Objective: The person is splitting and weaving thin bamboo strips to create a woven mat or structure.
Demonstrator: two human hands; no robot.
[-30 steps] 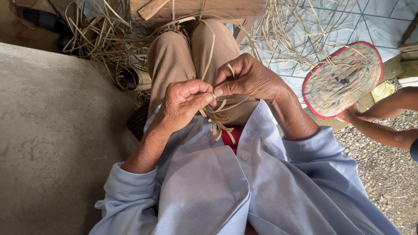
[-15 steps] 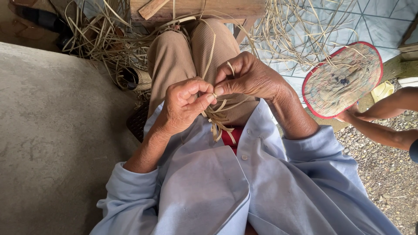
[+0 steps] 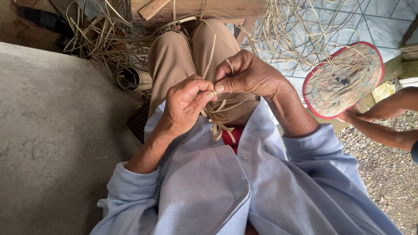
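Note:
Both hands meet over my lap above tan ribbed trousers. My left hand (image 3: 185,104) pinches a small bundle of pale straw strips (image 3: 216,118) between thumb and forefinger. My right hand (image 3: 248,74) grips the same strips from the right, its thumb tip touching the left thumb. Loose ends of the strips hang down toward my light blue shirt, and one long strip rises up across my knee.
A heap of loose straw (image 3: 100,39) lies at my feet, more straw (image 3: 296,30) on the tiled floor. A wooden bench (image 3: 204,8) stands ahead. Another person's arm (image 3: 383,117) holds a red-rimmed oval woven fan (image 3: 344,80) at right. Concrete slab (image 3: 52,130) at left, gravel at lower right.

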